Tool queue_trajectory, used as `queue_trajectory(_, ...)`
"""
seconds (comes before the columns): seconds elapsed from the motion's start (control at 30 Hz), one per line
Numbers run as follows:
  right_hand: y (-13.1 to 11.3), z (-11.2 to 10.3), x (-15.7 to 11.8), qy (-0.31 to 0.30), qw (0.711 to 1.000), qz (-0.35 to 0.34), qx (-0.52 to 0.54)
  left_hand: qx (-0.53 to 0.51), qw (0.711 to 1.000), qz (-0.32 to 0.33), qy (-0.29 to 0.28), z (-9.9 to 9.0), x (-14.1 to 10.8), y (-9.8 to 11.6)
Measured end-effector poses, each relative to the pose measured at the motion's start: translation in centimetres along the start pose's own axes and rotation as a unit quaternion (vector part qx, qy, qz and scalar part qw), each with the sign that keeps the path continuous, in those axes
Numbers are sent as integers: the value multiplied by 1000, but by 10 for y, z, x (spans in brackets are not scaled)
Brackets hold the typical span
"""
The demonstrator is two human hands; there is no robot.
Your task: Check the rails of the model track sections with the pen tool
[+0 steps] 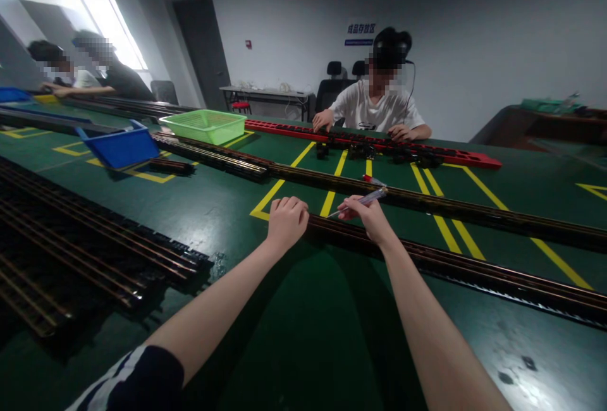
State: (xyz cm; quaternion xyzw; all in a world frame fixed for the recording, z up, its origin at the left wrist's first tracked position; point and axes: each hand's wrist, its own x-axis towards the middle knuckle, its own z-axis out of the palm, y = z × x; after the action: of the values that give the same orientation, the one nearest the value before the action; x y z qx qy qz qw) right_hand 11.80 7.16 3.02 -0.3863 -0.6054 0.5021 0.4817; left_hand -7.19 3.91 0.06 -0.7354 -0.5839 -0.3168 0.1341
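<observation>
A long dark rail strip (455, 261) lies across the green table in front of me, running off to the right edge. My left hand (287, 220) is wrapped round its left end with the fingers closed. My right hand (364, 214) is closed on a screwdriver (375, 196) with a clear handle, its thin shaft pointing down-left at the top of the strip. Just beyond my right hand lies a red-tipped tool (372, 179), partly hidden. Behind it a second long dark strip (427, 201) runs parallel.
Several dark rail strips (118, 234) lie at the left. A blue bin (118, 145) and a green basket (206, 126) stand further back. Across the table (227, 208), a person (379, 104) touches a red rack (465, 157). Two people sit at the far left.
</observation>
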Motion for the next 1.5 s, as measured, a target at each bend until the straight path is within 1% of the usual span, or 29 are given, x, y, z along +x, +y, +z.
queue_trajectory(0.1, 0, -1, -1, 2, 1000, 9, 5, -5, 999, 30, -13, 1, -1, 0)
queue_trajectory(0.2, 0, -1, -1, 0, 1000, 13, 7, -2, 998, 48, -40, 2, 0, -1)
queue_trajectory(0.33, -1, 0, 0, 8, 1000, 17, 10, 8, 996, 46, -79, -1, 1, 0)
queue_trajectory(0.47, -2, 0, 0, 12, 999, 27, 18, 11, 995, 40, -95, -3, 2, 1)
queue_trajectory(0.7, -4, 1, 0, 15, 999, 28, 22, 21, 994, 34, -102, -3, 2, 2)
queue_trajectory(0.83, -3, 1, 0, 20, 999, 23, 30, 23, 995, 33, -95, -1, 2, 0)
queue_trajectory(1.03, 2, -3, 2, 51, 997, 10, 48, 20, 995, 32, -93, 0, 2, 0)
queue_trajectory(1.23, -2, -2, 1, 31, 999, 12, 29, 14, 995, 32, -90, 0, 2, 0)
queue_trajectory(1.5, -2, -1, -1, 29, 1000, 0, 8, 9, 996, 24, -85, -2, 2, 2)
